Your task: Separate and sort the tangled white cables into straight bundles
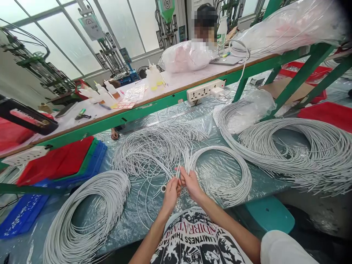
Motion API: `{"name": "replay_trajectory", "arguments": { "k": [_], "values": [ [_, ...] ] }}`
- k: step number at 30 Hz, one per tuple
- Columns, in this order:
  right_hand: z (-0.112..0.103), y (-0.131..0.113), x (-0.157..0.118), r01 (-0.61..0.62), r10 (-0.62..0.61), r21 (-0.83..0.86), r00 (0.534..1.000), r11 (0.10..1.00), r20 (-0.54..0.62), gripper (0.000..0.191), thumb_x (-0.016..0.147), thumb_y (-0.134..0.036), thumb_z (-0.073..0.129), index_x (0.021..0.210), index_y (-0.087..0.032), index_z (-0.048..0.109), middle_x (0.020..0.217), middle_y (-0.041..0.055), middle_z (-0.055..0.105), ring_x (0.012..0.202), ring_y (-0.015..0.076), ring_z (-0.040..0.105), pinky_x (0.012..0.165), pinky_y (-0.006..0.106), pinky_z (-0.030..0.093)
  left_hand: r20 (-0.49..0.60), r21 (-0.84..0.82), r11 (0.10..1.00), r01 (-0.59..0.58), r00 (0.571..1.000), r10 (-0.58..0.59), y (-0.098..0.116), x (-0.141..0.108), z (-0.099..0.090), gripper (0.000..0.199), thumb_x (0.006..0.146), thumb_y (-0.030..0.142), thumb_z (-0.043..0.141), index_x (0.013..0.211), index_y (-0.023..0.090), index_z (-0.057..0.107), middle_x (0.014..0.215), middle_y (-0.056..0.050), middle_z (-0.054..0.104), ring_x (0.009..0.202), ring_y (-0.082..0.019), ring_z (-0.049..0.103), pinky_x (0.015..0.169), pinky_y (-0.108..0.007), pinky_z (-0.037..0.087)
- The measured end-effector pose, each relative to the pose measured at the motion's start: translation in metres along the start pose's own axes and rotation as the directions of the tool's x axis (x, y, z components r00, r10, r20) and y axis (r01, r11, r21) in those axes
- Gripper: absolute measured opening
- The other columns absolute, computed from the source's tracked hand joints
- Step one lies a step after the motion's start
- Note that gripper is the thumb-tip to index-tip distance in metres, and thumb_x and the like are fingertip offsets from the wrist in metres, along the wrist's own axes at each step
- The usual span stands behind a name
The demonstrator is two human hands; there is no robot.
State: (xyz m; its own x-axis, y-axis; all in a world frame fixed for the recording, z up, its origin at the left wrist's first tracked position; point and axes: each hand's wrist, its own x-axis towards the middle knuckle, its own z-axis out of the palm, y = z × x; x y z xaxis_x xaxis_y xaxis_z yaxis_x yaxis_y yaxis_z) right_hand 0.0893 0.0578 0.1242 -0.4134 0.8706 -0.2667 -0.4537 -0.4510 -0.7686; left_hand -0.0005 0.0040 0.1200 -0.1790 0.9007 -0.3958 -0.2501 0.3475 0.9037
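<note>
Work at a film-covered table (129, 223), seen from the head view. The left hand (172, 190), near the middle of the table's near edge, was closed around white wire ends (178, 171), which pointed toward the far edge. The right hand (191, 183), just beside it, pinched the same ends between thumb and index finger; the exact number of ends could not be told. A small roll (163, 189) lay on the table beside the left hand.

4 main masses of wire surrounded the 2 hands. A loose heap (154, 146) spread beyond them toward the far edge; a round coil (245, 176) lay to their right, close to the near edge. A large coil (112, 183) occupied the near left corner, and a broad bundle (324, 154) covered the right end, its wires reaching past the near edge.

Red, green and blue trays (57, 161) were stacked toward the left end. Above the far edge ran a shelf (165, 96) with a power strip (200, 91) on its front, bottles (154, 77) and a clear bag (184, 57) on top. A co-worker's hand (114, 134) appeared beneath it; its grasp could not be told.
</note>
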Motion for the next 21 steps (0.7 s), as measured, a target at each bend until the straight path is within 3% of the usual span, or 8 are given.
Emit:
{"name": "replay_trajectory", "arguments": {
  "k": [6, 13, 18, 21],
  "values": [
    [-0.001, -0.003, -0.003, 0.038, -0.044, -0.073, 0.996, 0.997, -0.082, 0.051, 0.079, -0.062, 0.061, 0.092, -0.013, 0.063, 0.052, -0.0090, 0.023, 0.041, 0.0065, 0.028, 0.043, 0.022, 0.026, -0.008, 0.123, 0.992, -0.036, 0.999, 0.037, 0.001, -0.011, 0.003, 0.048, 0.079, 0.064, 0.055, 0.070, 0.018, 0.045, 0.052, 0.008, 0.029, 0.045, -0.006, 0.022, 0.044, -0.021, 0.015],
    [-0.001, -0.005, -0.002, 0.075, -0.076, -0.083, 0.997, 0.994, -0.020, 0.052, 0.079, -0.060, 0.062, 0.093, -0.010, 0.063, 0.053, -0.0095, 0.020, 0.045, 0.0050, 0.015, 0.042, 0.021, 0.016, 0.012, 0.043, 0.999, 0.020, 1.000, -0.021, 0.005, -0.015, 0.003, 0.047, 0.078, 0.063, 0.056, 0.069, 0.019, 0.041, 0.051, 0.011, 0.021, 0.044, -0.005, 0.013, 0.044, -0.020, 0.009],
    [-0.001, -0.004, -0.005, 0.086, -0.085, -0.102, 0.996, 0.991, 0.021, 0.050, 0.084, -0.058, 0.058, 0.100, -0.011, 0.064, 0.053, -0.0096, 0.021, 0.040, 0.0060, 0.026, 0.042, 0.021, 0.029, 0.071, -0.003, 0.999, 0.035, 0.997, -0.035, 0.012, -0.016, 0.007, 0.045, 0.078, 0.060, 0.056, 0.067, 0.020, 0.040, 0.048, 0.011, 0.020, 0.043, -0.004, 0.010, 0.043, -0.020, 0.009],
    [-0.002, -0.003, -0.007, 0.110, -0.107, -0.119, 0.994, 0.987, 0.034, 0.049, 0.086, -0.056, 0.056, 0.101, -0.011, 0.064, 0.053, -0.0091, 0.020, 0.042, 0.0057, 0.024, 0.042, 0.021, 0.027, 0.059, 0.045, 0.999, 0.025, 0.998, -0.027, 0.016, -0.018, 0.007, 0.047, 0.079, 0.062, 0.055, 0.066, 0.020, 0.039, 0.051, 0.011, 0.019, 0.044, -0.005, 0.011, 0.043, -0.021, 0.010]
  ]
}}
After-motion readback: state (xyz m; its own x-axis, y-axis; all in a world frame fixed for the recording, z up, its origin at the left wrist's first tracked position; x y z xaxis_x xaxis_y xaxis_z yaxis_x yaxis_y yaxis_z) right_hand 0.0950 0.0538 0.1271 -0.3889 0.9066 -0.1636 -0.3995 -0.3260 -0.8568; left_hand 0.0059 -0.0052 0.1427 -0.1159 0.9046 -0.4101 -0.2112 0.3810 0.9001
